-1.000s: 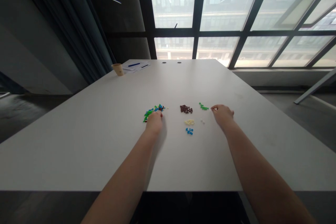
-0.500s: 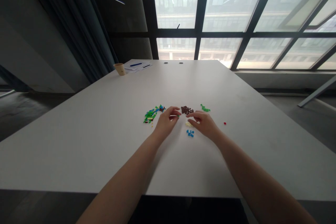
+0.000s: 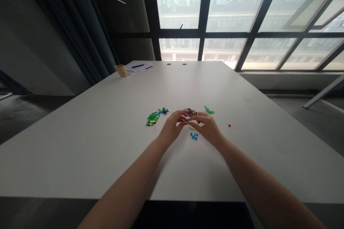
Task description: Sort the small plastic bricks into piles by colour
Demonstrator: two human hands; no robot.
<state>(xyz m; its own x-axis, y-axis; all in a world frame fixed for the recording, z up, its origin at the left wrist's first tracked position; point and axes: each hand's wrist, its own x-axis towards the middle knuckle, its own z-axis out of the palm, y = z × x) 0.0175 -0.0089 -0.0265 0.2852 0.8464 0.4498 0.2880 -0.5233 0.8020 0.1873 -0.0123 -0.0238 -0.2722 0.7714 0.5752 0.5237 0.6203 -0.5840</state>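
Now your left hand (image 3: 171, 126) and right hand (image 3: 209, 128) pinch one tiny green piece (image 3: 187, 121), fingertips nearly closed, roughly midway between the surface's (image 3: 102, 139) side edges, so an uneven grip could drop it near the brown pile (image 3: 192, 113).

Forearms (image 3: 129, 180) slant inward, left hand (image 3: 172, 126) and right hand (image 3: 209, 128) close together, fingers (image 3: 198, 117) curled into facing pinches.
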